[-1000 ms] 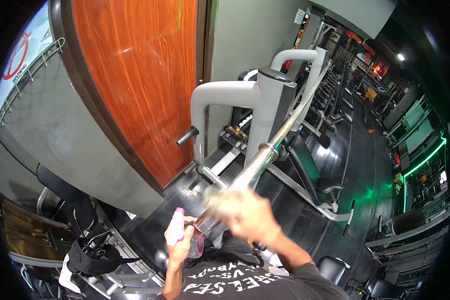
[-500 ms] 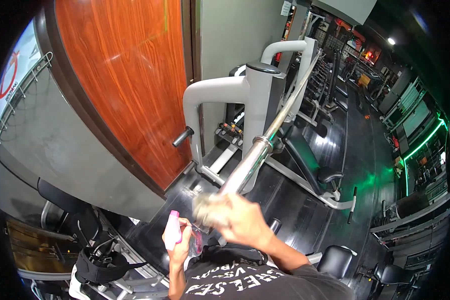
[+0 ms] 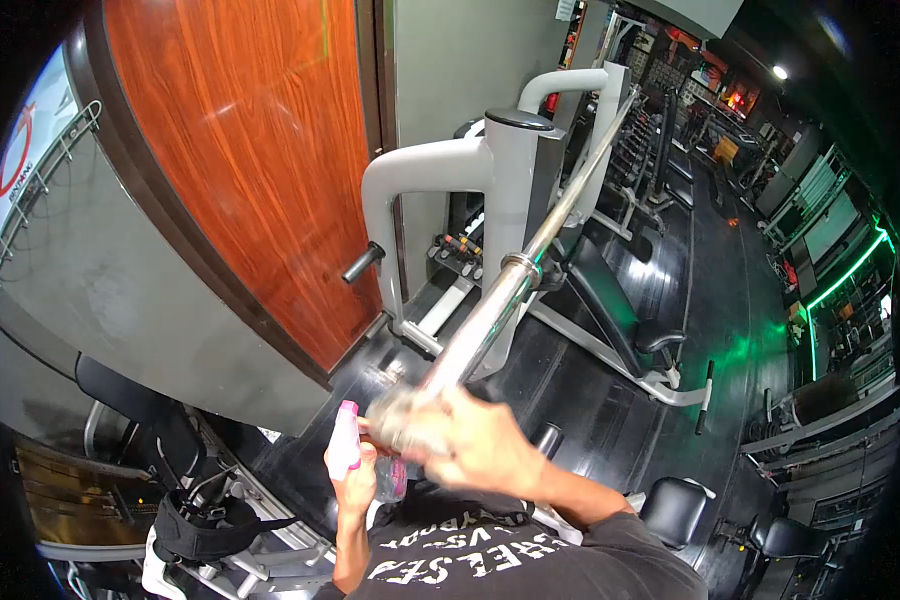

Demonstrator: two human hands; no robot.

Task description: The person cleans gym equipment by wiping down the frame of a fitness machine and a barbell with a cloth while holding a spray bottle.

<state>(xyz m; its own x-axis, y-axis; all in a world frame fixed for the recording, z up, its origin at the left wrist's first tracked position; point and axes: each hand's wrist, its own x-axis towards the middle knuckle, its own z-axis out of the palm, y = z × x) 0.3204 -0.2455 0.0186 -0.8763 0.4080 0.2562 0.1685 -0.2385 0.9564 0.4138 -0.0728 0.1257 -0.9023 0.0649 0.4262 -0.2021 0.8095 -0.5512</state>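
A spray bottle with a white and pink head (image 3: 345,440) is in my left hand (image 3: 354,488), whose fingers are wrapped around its neck. The clear lower part of the bottle shows beside that hand. My right hand (image 3: 495,445) is closed on a pale, crumpled cloth (image 3: 400,425), pressed around the near end of a shiny metal barbell (image 3: 470,345). Motion blurs the cloth and the fingertips. The bar slants up and away from me, with a collar (image 3: 522,264) partway along its length.
The barbell lies across a grey bench rack (image 3: 510,190) with a black padded bench (image 3: 602,295). To the left are a wooden door (image 3: 250,150) and a grey wall panel (image 3: 160,310). A black weight belt (image 3: 205,530) hangs at lower left. Gym machines line the right side.
My right hand and the cloth have shifted slightly left and down, toward the tip of the bar. The spray bottle has risen a little and now almost meets the cloth in view.
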